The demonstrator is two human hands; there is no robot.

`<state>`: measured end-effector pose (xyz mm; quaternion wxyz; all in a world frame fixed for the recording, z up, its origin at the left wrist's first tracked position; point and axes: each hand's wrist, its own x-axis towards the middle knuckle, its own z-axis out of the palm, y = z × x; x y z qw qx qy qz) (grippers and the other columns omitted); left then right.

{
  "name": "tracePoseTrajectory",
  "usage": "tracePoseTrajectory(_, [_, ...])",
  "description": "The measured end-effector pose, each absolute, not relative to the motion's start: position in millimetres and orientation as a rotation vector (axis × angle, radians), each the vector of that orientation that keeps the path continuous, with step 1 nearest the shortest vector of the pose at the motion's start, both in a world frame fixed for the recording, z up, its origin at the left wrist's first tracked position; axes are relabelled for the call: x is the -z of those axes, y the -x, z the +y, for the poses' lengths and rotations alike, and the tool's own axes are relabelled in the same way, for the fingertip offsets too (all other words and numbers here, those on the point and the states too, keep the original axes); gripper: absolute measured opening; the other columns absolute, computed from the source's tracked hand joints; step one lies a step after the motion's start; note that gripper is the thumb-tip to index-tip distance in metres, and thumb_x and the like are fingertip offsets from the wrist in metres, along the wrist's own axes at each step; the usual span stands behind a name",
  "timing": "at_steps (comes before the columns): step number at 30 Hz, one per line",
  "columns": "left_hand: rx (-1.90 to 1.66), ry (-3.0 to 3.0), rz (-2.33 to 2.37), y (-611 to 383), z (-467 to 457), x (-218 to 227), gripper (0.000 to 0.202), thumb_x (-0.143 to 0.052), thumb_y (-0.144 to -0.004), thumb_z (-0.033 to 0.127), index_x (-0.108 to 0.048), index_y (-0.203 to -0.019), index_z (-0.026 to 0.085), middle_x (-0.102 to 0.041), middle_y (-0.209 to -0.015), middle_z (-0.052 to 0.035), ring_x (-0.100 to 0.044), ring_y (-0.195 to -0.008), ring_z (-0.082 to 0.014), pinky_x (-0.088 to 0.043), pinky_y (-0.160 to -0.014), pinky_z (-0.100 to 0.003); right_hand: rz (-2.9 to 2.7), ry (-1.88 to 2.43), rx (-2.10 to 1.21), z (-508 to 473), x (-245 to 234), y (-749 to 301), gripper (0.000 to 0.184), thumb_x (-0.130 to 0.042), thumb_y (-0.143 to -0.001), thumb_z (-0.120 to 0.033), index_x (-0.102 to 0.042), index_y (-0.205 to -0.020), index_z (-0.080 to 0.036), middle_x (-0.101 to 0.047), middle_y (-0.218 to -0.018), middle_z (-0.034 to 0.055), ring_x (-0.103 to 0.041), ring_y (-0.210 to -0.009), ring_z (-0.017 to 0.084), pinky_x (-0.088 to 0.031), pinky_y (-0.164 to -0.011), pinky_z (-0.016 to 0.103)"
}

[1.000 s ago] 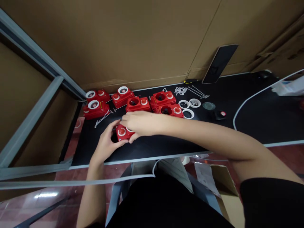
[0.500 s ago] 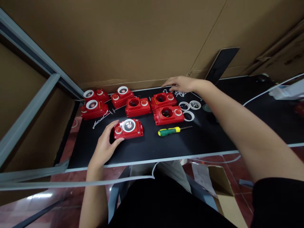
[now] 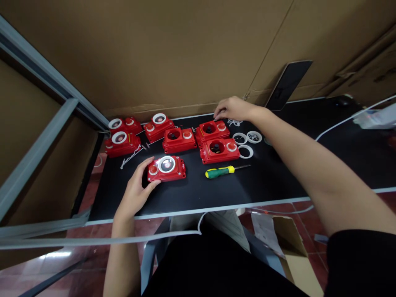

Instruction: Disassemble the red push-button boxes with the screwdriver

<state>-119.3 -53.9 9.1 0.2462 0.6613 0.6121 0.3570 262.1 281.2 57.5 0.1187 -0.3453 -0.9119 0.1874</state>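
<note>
My left hand (image 3: 136,189) grips the left end of a red box (image 3: 166,168) with a white ring and a round window, lying near the front of the black table (image 3: 278,181). My right hand (image 3: 232,109) reaches to the back of the table, fingers pinched together above a small white piece beside the far red box (image 3: 212,129). What the fingertips hold is too small to make out. A green and yellow screwdriver (image 3: 223,170) lies right of the held box.
Several more red boxes (image 3: 122,142) sit in a row at the back left. White rings (image 3: 246,151) and a tangle of white ties (image 3: 235,122) lie behind the right arm. A dark phone (image 3: 287,84) leans on the cardboard wall. An open carton (image 3: 293,247) is under the table.
My right hand left the near red box, set down the screwdriver beside it and reached to the back of the table, where its fingers have now pinched. The left hand stayed.
</note>
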Motion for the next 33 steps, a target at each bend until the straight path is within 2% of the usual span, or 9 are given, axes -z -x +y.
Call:
tracePoseTrajectory(5, [-0.961,-1.811,1.673,118.1,-54.0,-10.1,0.07,-0.074,-0.104,0.056,-0.051,-0.164,0.028,-0.054,-0.173,-0.0162,-0.054,-0.161,-0.0368,-0.041,-0.137,-0.058,-2.463,1.085,-0.36,265.1,-94.5,-258.6,0.022,-0.07,-0.095,-0.046,-0.085,-0.099,-0.03,-0.083,-0.111,0.0091,-0.074,-0.102,0.031,-0.059,-0.099,0.049])
tracePoseTrajectory(8, [-0.967,-1.845,1.682,117.8,-54.0,-9.7,0.07,-0.072,-0.105,0.058,-0.051,-0.163,0.027,-0.052,-0.174,-0.0176,-0.052,-0.162,-0.0374,-0.041,-0.137,-0.058,-2.369,1.028,-0.3,246.8,-125.0,-250.9,0.017,-0.073,-0.094,-0.043,-0.085,-0.098,-0.032,-0.083,-0.112,0.0078,-0.072,-0.096,0.029,-0.06,-0.095,0.048])
tracePoseTrajectory(12, [-0.957,-1.88,1.708,118.1,-53.5,-8.8,0.069,-0.071,-0.105,0.057,-0.05,-0.164,0.028,-0.054,-0.172,-0.0168,-0.055,-0.16,-0.037,-0.044,-0.136,-0.058,-2.273,0.932,-0.213,214.4,-168.9,-243.3,0.013,-0.076,-0.094,-0.038,-0.084,-0.095,-0.027,-0.08,-0.108,0.0082,-0.069,-0.091,0.023,-0.057,-0.096,0.043])
tracePoseTrajectory(15, [-0.957,-1.895,1.727,117.3,-53.3,-8.7,0.069,-0.072,-0.104,0.058,-0.051,-0.163,0.028,-0.056,-0.17,-0.0165,-0.057,-0.158,-0.0375,-0.047,-0.134,-0.058,-2.237,0.925,-0.204,188.1,-196.7,-242.6,0.015,-0.076,-0.098,-0.041,-0.084,-0.096,-0.028,-0.079,-0.111,0.009,-0.071,-0.095,0.025,-0.058,-0.096,0.044])
tracePoseTrajectory(18, [-0.977,-1.913,1.746,115.3,-53.6,-9.8,0.068,-0.071,-0.105,0.057,-0.052,-0.162,0.027,-0.057,-0.168,-0.0167,-0.057,-0.157,-0.0375,-0.047,-0.134,-0.058,-2.211,0.936,-0.235,165.7,-213.5,-242.3,0.012,-0.078,-0.096,-0.047,-0.083,-0.091,-0.036,-0.08,-0.108,0.0044,-0.072,-0.088,0.026,-0.06,-0.095,0.047])
tracePoseTrajectory(21, [-1.009,-1.94,1.778,113.1,-54.3,-11.6,0.064,-0.072,-0.105,0.053,-0.052,-0.16,0.027,-0.059,-0.166,-0.016,-0.058,-0.156,-0.0366,-0.047,-0.133,-0.059,-2.195,0.928,-0.321,147.8,-217.8,-237.4,0.015,-0.08,-0.094,-0.047,-0.079,-0.081,-0.038,-0.08,-0.094,0.0012,-0.074,-0.08,0.027,-0.063,-0.089,0.048])
tracePoseTrajectory(26, [-1.005,-1.973,1.834,111.6,-54.4,-12.5,0.061,-0.071,-0.105,0.05,-0.053,-0.158,0.026,-0.06,-0.165,-0.0156,-0.059,-0.154,-0.0361,-0.049,-0.131,-0.058,-2.142,0.782,-0.646,119.7,-208.5,-220.5,0.008,-0.082,-0.091,-0.032,-0.079,-0.083,-0.03,-0.079,-0.077,-0.0003,-0.076,-0.071,0.023,-0.065,-0.072,0.042])
tracePoseTrajectory(31, [-0.995,-1.997,1.854,110.5,-53.9,-11.3,0.06,-0.07,-0.106,0.05,-0.052,-0.158,0.025,-0.06,-0.164,-0.0157,-0.059,-0.154,-0.0362,-0.049,-0.131,-0.058,-2.237,0.798,-0.828,97.7,-188.6,-208.5,0.017,-0.078,-0.099,-0.048,-0.081,-0.094,-0.032,-0.081,-0.084,-0.0011,-0.077,-0.074,0.022,-0.067,-0.072,0.043])
tracePoseTrajectory(33, [-0.997,-2.016,1.855,110.1,-53.7,-11.0,0.06,-0.07,-0.106,0.049,-0.053,-0.158,0.025,-0.06,-0.164,-0.0158,-0.059,-0.154,-0.0364,-0.05,-0.13,-0.059,-2.251,0.764,-0.916,94.1,-176.8,-205.0,0.017,-0.077,-0.1,-0.046,-0.081,-0.095,-0.03,-0.08,-0.081,-0.0007,-0.076,-0.074,0.021,-0.067,-0.072,0.04])
